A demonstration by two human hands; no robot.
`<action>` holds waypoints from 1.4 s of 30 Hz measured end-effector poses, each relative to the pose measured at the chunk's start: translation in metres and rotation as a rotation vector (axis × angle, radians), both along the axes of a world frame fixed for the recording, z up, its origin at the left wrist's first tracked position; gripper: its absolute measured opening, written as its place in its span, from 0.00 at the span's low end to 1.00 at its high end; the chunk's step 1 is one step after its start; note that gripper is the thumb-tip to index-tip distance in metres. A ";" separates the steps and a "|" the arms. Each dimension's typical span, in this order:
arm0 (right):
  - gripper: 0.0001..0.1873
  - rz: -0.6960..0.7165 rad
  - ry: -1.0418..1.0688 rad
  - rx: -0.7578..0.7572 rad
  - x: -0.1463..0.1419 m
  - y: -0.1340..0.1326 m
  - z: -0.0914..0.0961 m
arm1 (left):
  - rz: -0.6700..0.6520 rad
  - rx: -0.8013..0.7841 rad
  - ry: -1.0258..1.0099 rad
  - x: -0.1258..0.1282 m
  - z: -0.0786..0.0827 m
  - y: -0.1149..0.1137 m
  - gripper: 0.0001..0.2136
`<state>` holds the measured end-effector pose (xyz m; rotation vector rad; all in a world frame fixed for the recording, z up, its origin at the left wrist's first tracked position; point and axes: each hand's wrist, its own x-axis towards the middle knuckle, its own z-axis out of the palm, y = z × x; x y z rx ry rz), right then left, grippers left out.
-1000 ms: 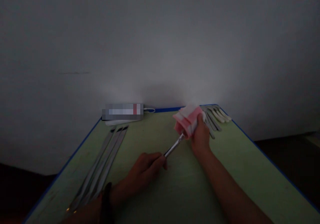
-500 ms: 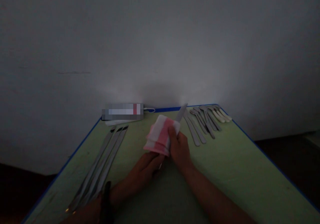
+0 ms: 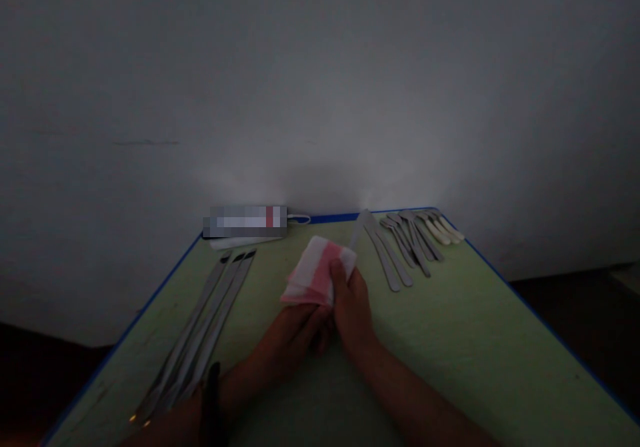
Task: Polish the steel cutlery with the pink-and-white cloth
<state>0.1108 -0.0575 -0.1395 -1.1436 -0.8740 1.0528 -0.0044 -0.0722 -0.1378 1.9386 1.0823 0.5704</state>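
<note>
My right hand [image 3: 353, 307] is closed around a folded pink-and-white cloth [image 3: 314, 267], its thumb pressing on top. From the cloth's far side sticks the blade of a table knife [image 3: 357, 229], pointing up and away; the cloth hides its middle. Just below the cloth, my left hand [image 3: 303, 330] has its fingers curled round the knife's handle, which they cover. Two more table knives [image 3: 391, 260] lie side by side to the right of the blade.
On the green table [image 3: 450, 340], spoons and forks [image 3: 413, 234] lie back right, beside pale-handled cutlery [image 3: 440, 227]. Long metal pieces of cutlery [image 3: 210, 320] lie along the left. A blurred-out box or packet [image 3: 245, 222] sits back left by the wall [image 3: 320, 87].
The cloth and my right hand have shifted slightly left and toward me. The knife's blade has tilted and moved a little left; its handle end no longer shows below my left hand.
</note>
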 end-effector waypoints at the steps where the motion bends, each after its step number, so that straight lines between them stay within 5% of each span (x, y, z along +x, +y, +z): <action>1: 0.21 -0.002 -0.009 -0.001 -0.001 -0.001 0.000 | 0.010 0.001 0.002 0.000 0.001 0.000 0.20; 6: 0.21 -0.018 -0.046 0.012 0.002 0.002 -0.001 | 0.055 -0.003 0.007 0.000 0.006 -0.002 0.19; 13: 0.21 -0.163 -0.093 0.024 0.024 0.016 0.003 | -0.116 -0.089 -0.002 0.000 0.009 -0.003 0.18; 23: 0.21 -0.086 -0.172 0.007 0.006 0.002 0.004 | 0.050 -0.073 0.031 0.004 0.007 0.000 0.19; 36: 0.28 -0.357 -0.251 0.058 0.075 0.044 0.002 | -0.123 -0.080 0.132 -0.001 0.013 -0.002 0.20; 42: 0.29 -0.416 -0.302 0.033 0.079 0.042 -0.002 | -0.133 -0.088 0.157 0.001 0.017 -0.006 0.21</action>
